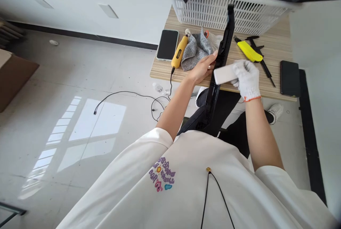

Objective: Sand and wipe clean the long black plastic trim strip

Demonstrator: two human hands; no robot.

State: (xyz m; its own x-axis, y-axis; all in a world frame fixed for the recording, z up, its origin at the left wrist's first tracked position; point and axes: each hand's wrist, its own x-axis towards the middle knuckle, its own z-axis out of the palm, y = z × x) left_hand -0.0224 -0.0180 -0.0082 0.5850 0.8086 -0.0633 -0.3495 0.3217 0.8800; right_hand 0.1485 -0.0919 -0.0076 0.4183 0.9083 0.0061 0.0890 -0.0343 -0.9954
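A long black plastic part (223, 47) slants from above the table down toward my lap. My bare left hand (204, 68), a ring on one finger, is closed around its middle from the left side. On my right hand (247, 76) is a white knit glove with an orange cuff edge. Its fingers pinch a flat, pale, rounded block (224, 74), whose exact kind I cannot make out. The block's left end lies over or against the black part's edge; whether they touch is unclear.
The wooden table (274, 49) bears a phone (167, 44), a yellow rotary tool (180, 52), a grey cloth (195, 49), a yellow-green-handled tool (249, 51), black calipers (263, 63) and a black flat case (290, 78). Behind stands a white basket (213, 10) of black parts. A cable (128, 93) trails across the floor.
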